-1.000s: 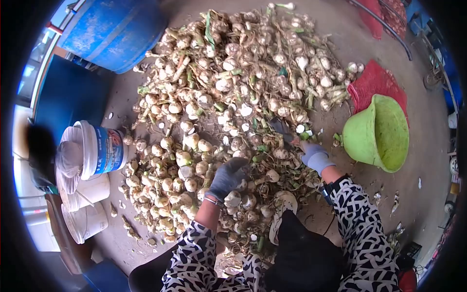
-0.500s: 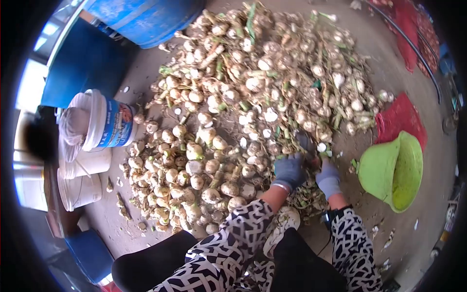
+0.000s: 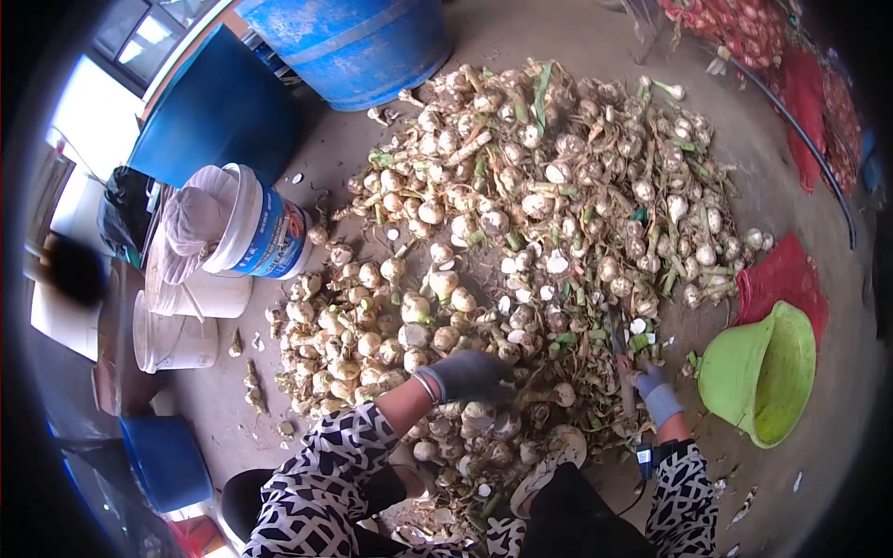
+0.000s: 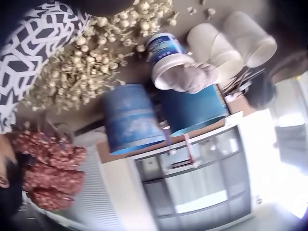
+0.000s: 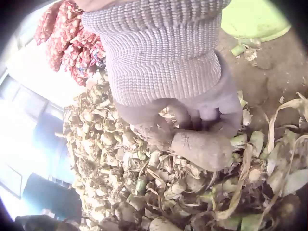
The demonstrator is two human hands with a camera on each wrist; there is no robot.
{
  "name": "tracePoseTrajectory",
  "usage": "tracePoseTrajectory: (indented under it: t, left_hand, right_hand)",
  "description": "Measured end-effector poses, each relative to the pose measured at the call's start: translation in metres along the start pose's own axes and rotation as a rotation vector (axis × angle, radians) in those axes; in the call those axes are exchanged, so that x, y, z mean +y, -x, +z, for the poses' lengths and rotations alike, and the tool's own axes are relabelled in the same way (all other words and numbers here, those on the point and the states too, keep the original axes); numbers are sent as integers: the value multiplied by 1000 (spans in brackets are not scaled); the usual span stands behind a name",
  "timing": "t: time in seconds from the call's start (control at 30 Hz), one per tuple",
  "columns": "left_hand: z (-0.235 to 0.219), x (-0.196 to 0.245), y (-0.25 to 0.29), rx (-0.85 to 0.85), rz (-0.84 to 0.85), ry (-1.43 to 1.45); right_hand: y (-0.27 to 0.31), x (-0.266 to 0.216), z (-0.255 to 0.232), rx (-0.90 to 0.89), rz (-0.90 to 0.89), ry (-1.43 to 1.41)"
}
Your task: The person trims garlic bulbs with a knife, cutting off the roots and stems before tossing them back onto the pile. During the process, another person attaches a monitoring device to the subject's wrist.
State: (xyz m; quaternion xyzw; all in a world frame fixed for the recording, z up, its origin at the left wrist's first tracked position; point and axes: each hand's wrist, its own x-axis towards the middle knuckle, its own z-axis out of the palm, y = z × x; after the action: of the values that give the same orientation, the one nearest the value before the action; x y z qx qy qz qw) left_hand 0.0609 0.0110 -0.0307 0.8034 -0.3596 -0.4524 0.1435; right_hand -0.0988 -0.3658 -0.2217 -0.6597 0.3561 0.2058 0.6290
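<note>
My left hand (image 3: 465, 377), in a dark grey glove, is over the garlic bulbs (image 3: 414, 335) of the near pile, its fingertips blurred and pointing right. I cannot tell whether it holds a bulb. In a pale lavender glove, my right hand (image 3: 659, 398) grips a tool with a brown wooden-looking handle (image 5: 202, 149) and a dark, narrow far end (image 3: 614, 324). Fingers curl around this handle in the right wrist view. Cut green stalks and white scraps (image 3: 638, 326) lie beside the tool. The left hand is outside the left wrist view.
Untrimmed garlic (image 3: 558, 177) with stalks is heaped farther back. A lime green tub (image 3: 735, 372) lies tipped by a red mesh sack (image 3: 777, 279) at right. White buckets (image 3: 177, 335), a labelled bucket (image 3: 279, 232) and a blue barrel (image 3: 363, 56) stand leftward. A shoe (image 3: 558, 456) is near the pile.
The left hand went right to meet the right hand, then came back left over the near pile. The right hand stays with the tool. The head view has shifted, showing more at the back.
</note>
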Motion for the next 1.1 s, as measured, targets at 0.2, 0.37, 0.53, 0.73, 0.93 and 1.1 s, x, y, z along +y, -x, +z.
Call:
tracePoseTrajectory:
  t: [0.2,0.37,0.53,0.73,0.93,1.1]
  left_hand:
    - [-61,-34,-57,936,-304,108]
    - [-123,-34,-119,1079,-504,265]
    - [-123,-61,-130,959,-534,386]
    - [-26,-74,-65,799,163,1388]
    - [27,-30,-11,570,338,1684]
    - [23,24,2,577,287,1430]
  right_hand:
    - [32,-12,13,-14,-127,-128]
    - [63,-57,46,26,-116,-268]
    - [63,-52,54,76,-238,-500]
    - [115,-122,75,34,-574,29]
    - [152,-185,97,188,-770,374]
    - [175,-216,114,560,-1081,788]
